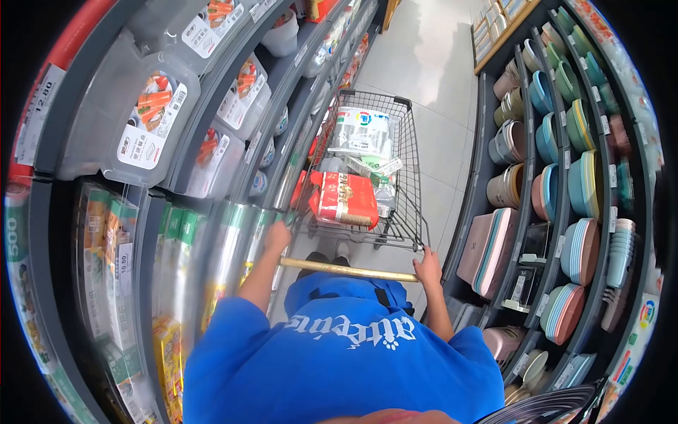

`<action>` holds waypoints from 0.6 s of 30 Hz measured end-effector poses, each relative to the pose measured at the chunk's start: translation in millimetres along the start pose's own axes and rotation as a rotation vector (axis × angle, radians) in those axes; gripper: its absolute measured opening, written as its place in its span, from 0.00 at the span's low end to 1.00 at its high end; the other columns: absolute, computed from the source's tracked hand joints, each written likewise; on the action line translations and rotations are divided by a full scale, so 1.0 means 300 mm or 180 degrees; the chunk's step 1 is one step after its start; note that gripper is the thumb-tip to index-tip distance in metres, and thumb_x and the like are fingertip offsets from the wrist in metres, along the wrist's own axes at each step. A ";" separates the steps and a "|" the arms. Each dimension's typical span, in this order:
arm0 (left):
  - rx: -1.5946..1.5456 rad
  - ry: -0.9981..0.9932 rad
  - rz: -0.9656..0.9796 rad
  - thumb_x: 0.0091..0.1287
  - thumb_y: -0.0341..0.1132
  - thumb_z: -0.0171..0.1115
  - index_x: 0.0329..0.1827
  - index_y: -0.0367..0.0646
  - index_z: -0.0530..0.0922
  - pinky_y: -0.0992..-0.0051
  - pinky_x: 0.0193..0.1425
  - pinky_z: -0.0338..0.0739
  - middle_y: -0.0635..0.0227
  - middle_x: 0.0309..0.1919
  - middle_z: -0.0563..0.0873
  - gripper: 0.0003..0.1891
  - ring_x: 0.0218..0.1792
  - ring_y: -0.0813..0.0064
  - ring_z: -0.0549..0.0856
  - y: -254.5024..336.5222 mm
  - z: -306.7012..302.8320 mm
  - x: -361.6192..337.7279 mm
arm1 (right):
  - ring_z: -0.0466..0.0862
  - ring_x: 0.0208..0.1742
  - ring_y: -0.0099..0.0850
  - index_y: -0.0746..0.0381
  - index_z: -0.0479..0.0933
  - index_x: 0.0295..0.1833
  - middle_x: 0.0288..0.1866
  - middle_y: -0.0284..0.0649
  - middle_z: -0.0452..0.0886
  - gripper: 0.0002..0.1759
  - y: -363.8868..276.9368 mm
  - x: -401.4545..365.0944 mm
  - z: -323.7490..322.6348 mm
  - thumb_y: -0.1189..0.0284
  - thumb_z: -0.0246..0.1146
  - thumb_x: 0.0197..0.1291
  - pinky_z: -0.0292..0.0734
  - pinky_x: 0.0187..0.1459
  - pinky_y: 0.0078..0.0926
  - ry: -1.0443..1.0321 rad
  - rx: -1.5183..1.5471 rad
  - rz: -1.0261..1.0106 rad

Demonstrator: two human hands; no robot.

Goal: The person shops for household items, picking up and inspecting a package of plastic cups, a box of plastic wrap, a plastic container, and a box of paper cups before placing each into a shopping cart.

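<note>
A wire shopping cart [415, 191] stands in front of me in the aisle, with a gold-coloured handle bar [346, 269]. My left hand [277, 238] is closed at the cart's near left corner, just above the bar's end. At the near right corner, my right hand [426, 266] is closed around the frame beside the other end of the bar. The fingers of both hands are partly hidden. Inside the cart lie a red package [346, 199], a large silver-and-white pack [360, 131] and smaller green-and-white packages [381, 169].
Close on the left, shelves hold clear plastic food boxes [152, 120] and tall boxed goods [176, 230]. Shelves on the right carry plastic basins [583, 187], buckets [506, 141] and trays [487, 251]. Tiled floor [441, 78] runs ahead between them.
</note>
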State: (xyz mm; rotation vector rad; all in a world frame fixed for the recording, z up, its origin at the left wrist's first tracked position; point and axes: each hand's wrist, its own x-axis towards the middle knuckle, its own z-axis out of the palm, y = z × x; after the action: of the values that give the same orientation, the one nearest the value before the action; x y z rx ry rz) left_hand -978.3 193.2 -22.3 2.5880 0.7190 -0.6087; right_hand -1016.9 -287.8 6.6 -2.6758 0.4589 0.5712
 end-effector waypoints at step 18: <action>0.0046 -0.0459 -0.0085 0.69 0.33 0.59 0.52 0.37 0.86 0.54 0.62 0.80 0.45 0.55 0.87 0.14 0.60 0.46 0.85 0.426 -0.171 0.410 | 0.88 0.45 0.50 0.67 0.81 0.53 0.43 0.54 0.88 0.19 -0.018 0.440 -0.125 0.67 0.69 0.59 0.81 0.51 0.46 0.1329 0.1289 0.0439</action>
State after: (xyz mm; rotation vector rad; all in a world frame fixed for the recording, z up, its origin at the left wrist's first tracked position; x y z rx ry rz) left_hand -796.6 163.3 -9.9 2.5201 0.7051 -0.8022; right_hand -888.4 -329.4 -18.5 -2.3704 0.7841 -0.0568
